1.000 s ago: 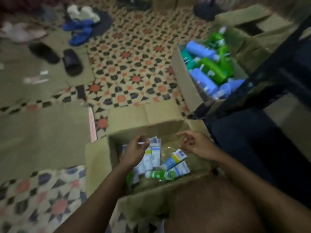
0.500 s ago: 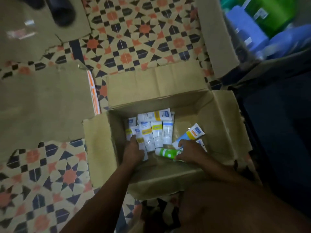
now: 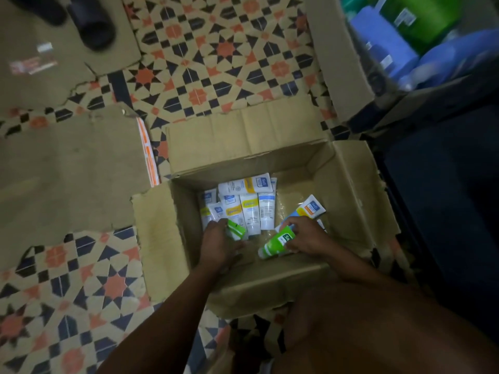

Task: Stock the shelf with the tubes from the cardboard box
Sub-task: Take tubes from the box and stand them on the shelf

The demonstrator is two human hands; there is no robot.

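Floor (image 3: 216, 49): patterned tiles, the open box stood on it
Cardboard box (image 3: 351, 190): flaps spread, tubes lay on its bottom
White tubes (image 3: 249, 211): packed side by side at the box's far left
Left hand (image 3: 218, 244): inside the box, fingers curled round a green tube (image 3: 236, 229)
Right hand (image 3: 305, 238): inside the box, gripped a second green tube (image 3: 278, 242)

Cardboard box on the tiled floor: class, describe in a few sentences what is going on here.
A person reaches both hands into the open cardboard box. The left hand grips a green tube, and the right hand holds a second green tube lifted at an angle. White tubes lie in a row at the box's far side.
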